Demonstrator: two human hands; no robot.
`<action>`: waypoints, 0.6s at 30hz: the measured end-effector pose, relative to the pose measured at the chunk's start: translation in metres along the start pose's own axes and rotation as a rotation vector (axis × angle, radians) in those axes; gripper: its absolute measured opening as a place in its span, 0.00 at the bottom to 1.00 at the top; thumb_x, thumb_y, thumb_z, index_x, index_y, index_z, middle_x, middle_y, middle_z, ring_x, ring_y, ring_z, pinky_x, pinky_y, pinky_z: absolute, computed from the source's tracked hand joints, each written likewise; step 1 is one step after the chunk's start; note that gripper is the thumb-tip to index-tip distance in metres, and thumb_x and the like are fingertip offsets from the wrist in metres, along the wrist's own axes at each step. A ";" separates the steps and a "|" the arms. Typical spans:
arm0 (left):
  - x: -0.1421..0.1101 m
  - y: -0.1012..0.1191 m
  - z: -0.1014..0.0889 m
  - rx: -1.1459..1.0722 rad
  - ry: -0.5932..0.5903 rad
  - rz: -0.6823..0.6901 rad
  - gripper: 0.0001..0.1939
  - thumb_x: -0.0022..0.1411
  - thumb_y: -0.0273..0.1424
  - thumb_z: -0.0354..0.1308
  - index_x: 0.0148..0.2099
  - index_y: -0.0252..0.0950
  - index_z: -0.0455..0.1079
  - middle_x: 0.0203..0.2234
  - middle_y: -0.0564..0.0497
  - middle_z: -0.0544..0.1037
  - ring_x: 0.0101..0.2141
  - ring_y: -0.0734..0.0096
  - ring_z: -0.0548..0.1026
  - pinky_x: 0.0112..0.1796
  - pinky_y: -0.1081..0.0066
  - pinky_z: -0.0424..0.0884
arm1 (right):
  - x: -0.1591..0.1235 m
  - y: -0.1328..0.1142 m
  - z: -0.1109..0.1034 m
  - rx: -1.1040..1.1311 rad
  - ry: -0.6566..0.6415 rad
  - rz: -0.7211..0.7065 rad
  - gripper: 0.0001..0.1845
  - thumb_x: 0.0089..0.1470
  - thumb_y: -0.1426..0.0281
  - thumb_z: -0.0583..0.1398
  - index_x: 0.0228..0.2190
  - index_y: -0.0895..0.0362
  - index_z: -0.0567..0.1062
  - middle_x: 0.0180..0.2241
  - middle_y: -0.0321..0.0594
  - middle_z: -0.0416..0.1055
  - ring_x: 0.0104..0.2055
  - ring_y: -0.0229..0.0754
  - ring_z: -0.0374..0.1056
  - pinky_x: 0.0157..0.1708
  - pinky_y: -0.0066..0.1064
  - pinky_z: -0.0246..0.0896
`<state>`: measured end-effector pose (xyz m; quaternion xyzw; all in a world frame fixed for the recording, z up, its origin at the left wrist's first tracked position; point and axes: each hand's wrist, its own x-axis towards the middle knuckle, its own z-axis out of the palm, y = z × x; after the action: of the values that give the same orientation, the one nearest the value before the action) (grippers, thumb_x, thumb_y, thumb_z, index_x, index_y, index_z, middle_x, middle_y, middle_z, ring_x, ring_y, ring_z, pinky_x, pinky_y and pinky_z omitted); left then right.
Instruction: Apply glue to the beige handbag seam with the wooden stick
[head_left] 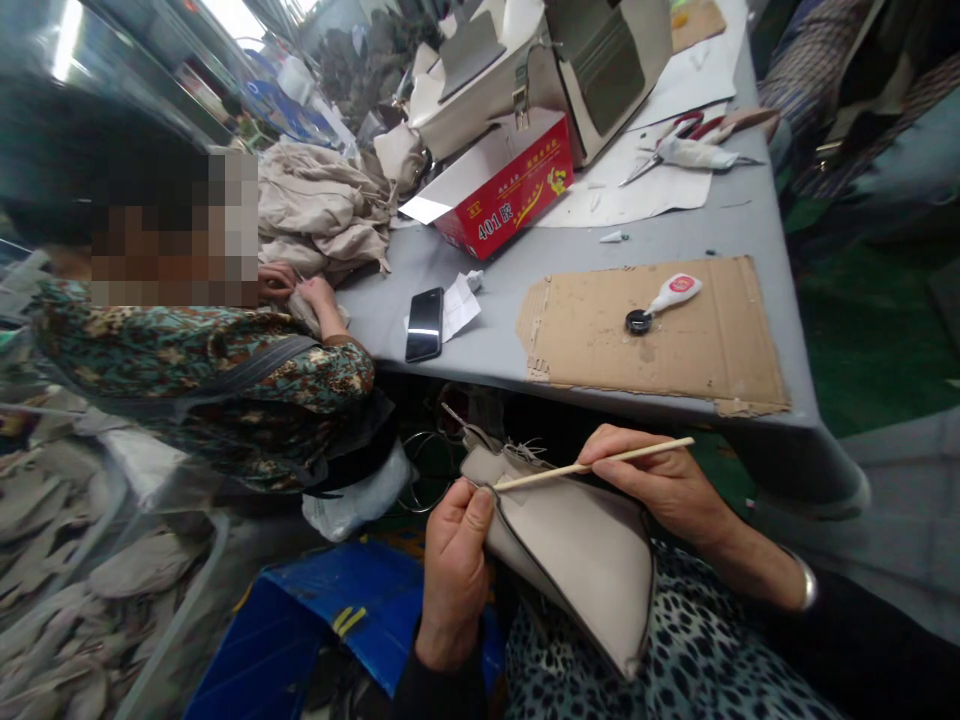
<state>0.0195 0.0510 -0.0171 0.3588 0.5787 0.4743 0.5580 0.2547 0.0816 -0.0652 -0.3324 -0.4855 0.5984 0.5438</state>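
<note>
A beige leather bag piece point(585, 560) rests on my lap, below the table edge. My left hand point(454, 570) is closed on its upper left corner, thumb pressed on the edge. My right hand point(660, 485) pinches a thin wooden stick point(600, 462), whose tip touches the bag's edge right by my left thumb. Loose threads stick out at the bag's top.
On the grey table point(675, 230) lie a cardboard sheet point(697, 350) with a glue bottle point(673, 292) and black cap point(638, 321), a black phone point(424, 324), a red box point(502, 185), scissors point(675, 150) and bags. A person in a patterned top point(225, 370) works at left. A blue bin point(322, 620) is below.
</note>
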 end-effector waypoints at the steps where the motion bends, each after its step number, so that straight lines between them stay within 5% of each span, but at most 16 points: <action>1: 0.000 0.001 0.002 -0.002 0.008 0.000 0.16 0.62 0.44 0.68 0.41 0.36 0.78 0.29 0.52 0.75 0.29 0.72 0.68 0.31 0.77 0.66 | 0.000 0.000 -0.001 0.004 -0.017 -0.008 0.06 0.63 0.69 0.65 0.38 0.50 0.84 0.35 0.39 0.77 0.39 0.42 0.71 0.39 0.31 0.65; 18: 0.001 0.000 0.009 0.174 0.092 0.083 0.17 0.66 0.43 0.64 0.31 0.36 0.69 0.24 0.57 0.66 0.26 0.73 0.61 0.28 0.77 0.62 | -0.001 0.000 -0.015 0.062 -0.195 -0.160 0.10 0.63 0.71 0.64 0.44 0.49 0.84 0.43 0.44 0.81 0.48 0.49 0.72 0.50 0.47 0.69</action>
<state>0.0278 0.0533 -0.0165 0.4072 0.6275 0.4609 0.4776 0.2689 0.0841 -0.0699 -0.2160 -0.5423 0.5974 0.5499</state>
